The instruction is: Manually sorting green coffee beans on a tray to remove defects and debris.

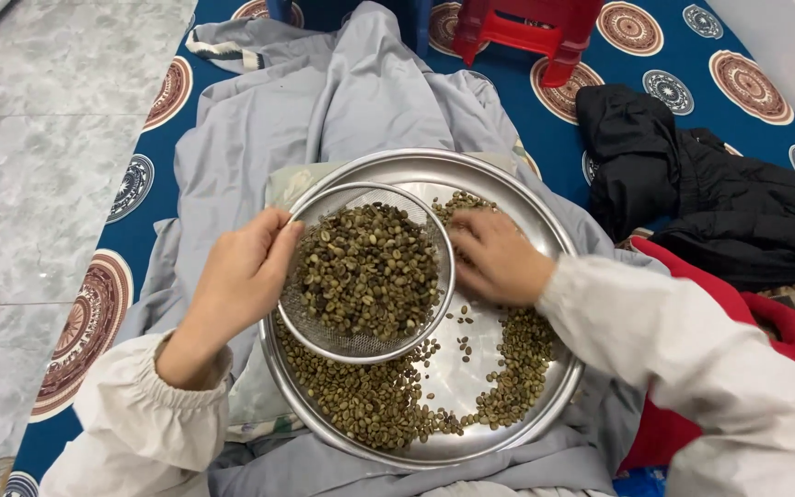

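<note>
I sat on a blue patterned mat point(499, 78) that ran beside the grey marble floor point(39, 138), with a grey cloth point(324, 101) spread over my lap. A black jacket point(692, 193) lay heaped at the mat's right edge, and a red plastic stool point(531, 28) stood at its far edge. On the cloth rested a round steel tray point(471, 179), with greenish beans point(370, 405) scattered thick along its near rim and up its right side. A wire-mesh sieve point(367, 276) sat over the tray's left half, well filled with the same beans. My left hand point(236, 281) held the sieve's left rim — fingers clamped on the wire edge. My right hand point(499, 258) lay palm down on the tray just beside the sieve's right rim, its fingers curled together among the loose beans — whether they pinched any, I could not tell.
</note>
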